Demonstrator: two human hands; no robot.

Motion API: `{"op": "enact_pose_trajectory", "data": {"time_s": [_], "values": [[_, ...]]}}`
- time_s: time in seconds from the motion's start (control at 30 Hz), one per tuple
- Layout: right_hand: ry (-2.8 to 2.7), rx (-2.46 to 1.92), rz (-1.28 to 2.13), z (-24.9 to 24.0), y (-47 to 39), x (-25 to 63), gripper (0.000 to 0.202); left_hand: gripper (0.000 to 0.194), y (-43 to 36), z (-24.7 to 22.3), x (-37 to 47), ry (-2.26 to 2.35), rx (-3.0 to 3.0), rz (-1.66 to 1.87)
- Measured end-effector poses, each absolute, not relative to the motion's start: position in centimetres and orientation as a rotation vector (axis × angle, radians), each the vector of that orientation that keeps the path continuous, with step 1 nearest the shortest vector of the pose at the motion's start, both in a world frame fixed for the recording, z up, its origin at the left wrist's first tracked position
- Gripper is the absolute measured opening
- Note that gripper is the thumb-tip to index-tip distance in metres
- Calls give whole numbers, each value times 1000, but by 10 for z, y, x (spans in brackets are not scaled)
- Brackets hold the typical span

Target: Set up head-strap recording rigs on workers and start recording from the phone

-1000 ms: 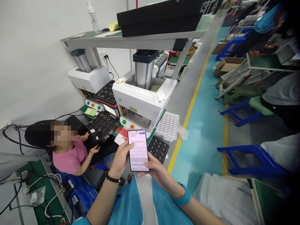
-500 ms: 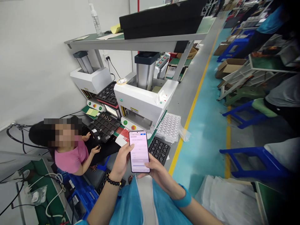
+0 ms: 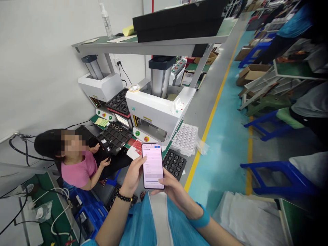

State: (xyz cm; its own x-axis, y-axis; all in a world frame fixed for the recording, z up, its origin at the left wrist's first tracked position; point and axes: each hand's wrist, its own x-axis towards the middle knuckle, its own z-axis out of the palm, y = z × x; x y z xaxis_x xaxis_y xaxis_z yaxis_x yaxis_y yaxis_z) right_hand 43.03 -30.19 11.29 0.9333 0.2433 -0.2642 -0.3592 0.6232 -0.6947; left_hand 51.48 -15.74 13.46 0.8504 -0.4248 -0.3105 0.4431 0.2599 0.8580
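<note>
I have a single view, from the camera on my head, looking forward and steeply down. It sits close above my hands, which fill the lower middle. The horizon is tilted: the worktop (image 3: pixel 179 126) with its white machine (image 3: pixel 159 109) runs diagonally up the centre, and the teal floor (image 3: pixel 222 136) with its yellow line slants away right.

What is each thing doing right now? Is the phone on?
phone: screen lit, upright, held in both hands
left hand: gripping the phone's left edge
right hand: cupping the phone's lower right
white press machine: front opening empty
black tray: flat on the bench
spray bottle: upright on the shelf
</note>
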Motion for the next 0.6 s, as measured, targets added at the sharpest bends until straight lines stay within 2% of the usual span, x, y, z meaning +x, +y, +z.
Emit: {"op": "enact_pose_trajectory", "data": {"time_s": [0.6], "values": [[183, -805, 339, 114, -294, 428, 53, 48, -144, 129, 499, -61, 1134, -623]]}}
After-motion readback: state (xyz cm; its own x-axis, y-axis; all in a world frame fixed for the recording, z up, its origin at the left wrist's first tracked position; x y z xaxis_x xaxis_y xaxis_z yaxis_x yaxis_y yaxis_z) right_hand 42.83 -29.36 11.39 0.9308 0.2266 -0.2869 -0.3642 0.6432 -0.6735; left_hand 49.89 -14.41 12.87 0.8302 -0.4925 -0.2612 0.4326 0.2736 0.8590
